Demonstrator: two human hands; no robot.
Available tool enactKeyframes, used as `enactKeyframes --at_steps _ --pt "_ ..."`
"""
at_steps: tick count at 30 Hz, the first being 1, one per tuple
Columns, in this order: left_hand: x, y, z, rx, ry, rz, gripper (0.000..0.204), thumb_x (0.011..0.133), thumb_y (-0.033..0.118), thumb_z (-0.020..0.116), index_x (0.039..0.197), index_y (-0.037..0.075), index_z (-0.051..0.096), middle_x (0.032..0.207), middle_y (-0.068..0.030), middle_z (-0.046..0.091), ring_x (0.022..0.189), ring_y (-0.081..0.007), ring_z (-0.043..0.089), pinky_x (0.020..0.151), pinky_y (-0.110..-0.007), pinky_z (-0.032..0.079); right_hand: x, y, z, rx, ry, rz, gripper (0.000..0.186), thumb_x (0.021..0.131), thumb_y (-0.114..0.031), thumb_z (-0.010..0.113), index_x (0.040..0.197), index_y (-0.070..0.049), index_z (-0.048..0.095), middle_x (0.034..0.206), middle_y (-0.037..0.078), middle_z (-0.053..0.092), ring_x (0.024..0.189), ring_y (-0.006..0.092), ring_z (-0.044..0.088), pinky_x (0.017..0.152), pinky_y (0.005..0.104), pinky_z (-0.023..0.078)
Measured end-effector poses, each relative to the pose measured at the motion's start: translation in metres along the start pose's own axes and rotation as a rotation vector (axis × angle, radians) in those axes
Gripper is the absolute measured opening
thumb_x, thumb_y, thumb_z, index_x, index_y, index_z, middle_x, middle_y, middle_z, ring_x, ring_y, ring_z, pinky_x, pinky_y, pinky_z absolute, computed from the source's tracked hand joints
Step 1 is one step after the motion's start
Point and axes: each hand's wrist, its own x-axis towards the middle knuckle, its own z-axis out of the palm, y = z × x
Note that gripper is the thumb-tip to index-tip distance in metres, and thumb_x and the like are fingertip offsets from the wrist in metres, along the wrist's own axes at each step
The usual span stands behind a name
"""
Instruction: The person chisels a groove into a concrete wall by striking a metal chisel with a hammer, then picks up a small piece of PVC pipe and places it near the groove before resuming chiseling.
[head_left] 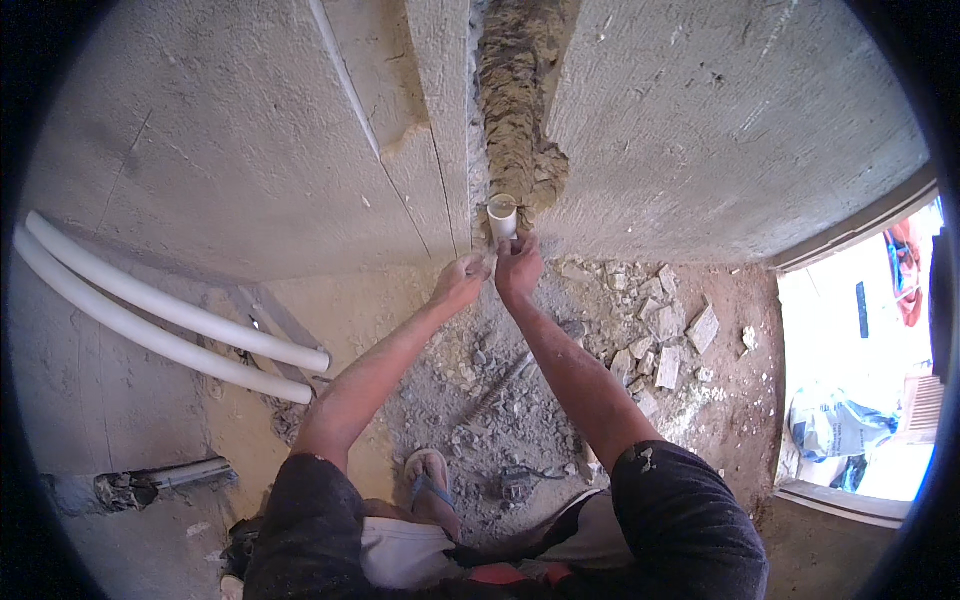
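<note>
A short white pipe (503, 222) with an open round upper end stands at the foot of a rough channel (515, 100) cut into the wall. My right hand (519, 264) is closed at the pipe's lower part, fingers pressed against it. Just left of it, my left hand (462, 281) is curled with thumb and fingers drawn together, close to the pipe's base. Whatever may be between those fingers is too small to make out. The pipe's bottom end is hidden behind my hands.
Two long white pipes (170, 315) lean at the left. Broken tile and plaster pieces (665, 335) lie on the right of the floor, with grey rubble (490, 400) between my arms. A bright doorway (850, 360) opens at the right, with a plastic bag (840, 425) beyond it.
</note>
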Motion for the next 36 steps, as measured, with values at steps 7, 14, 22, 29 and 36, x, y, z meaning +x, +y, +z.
enactKeyframes --at_steps 7,14,22,29,36 --pt "-0.02 -0.042 -0.006 -0.032 -0.094 -0.085 0.027 0.082 0.024 0.063 0.097 0.002 0.066 0.099 -0.015 0.067 0.092 -0.0264 0.064 0.082 -0.035 0.048 0.003 0.028 0.012 0.15 -0.065 0.046 0.034 0.086 -0.014 0.064 0.108 0.009 0.052 0.082 0.017 0.067 0.064 0.018 0.067 0.055 0.0302 0.052" --pt "-0.03 -0.087 -0.007 -0.009 -0.072 -0.058 0.026 0.081 0.028 0.065 0.092 0.004 0.066 0.088 -0.0124 0.068 0.084 -0.0229 0.065 0.076 -0.034 0.049 -0.002 0.025 0.018 0.443 -0.173 0.167 0.021 0.09 -0.009 0.058 0.1 0.009 0.055 0.081 0.014 0.065 0.067 0.0175 0.065 0.054 0.027 0.053" --pt "-0.035 -0.066 -0.014 -0.008 -0.109 -0.062 0.025 0.081 0.027 0.065 0.095 0.006 0.066 0.088 -0.0118 0.068 0.083 -0.0228 0.065 0.076 -0.034 0.049 0.006 0.024 0.014 0.061 -0.175 0.124 0.025 0.087 -0.02 0.064 0.094 0.003 0.058 0.081 0.014 0.067 0.066 0.0229 0.066 0.057 0.0331 0.05" --pt "-0.044 -0.074 -0.014 0.045 -0.081 -0.03 0.02 0.083 0.022 0.064 0.096 0.008 0.067 0.088 -0.0092 0.068 0.083 -0.0194 0.063 0.075 -0.034 0.049 -0.007 -0.018 0.003 -0.374 -0.102 0.067 0.052 0.077 -0.043 0.069 0.103 0.0 0.057 0.091 0.021 0.066 0.086 0.0364 0.064 0.076 0.0452 0.049" --pt "-0.065 -0.066 -0.005 -0.014 -0.13 -0.138 0.037 0.08 0.019 0.068 0.112 0.003 0.057 0.095 -0.0103 0.067 0.091 -0.0209 0.062 0.082 -0.035 0.048 -0.015 -0.002 -0.021 -0.372 -0.439 -0.09 0.058 0.077 -0.048 0.065 0.109 -0.002 0.053 0.101 0.022 0.061 0.096 0.0369 0.061 0.079 0.0469 0.049"
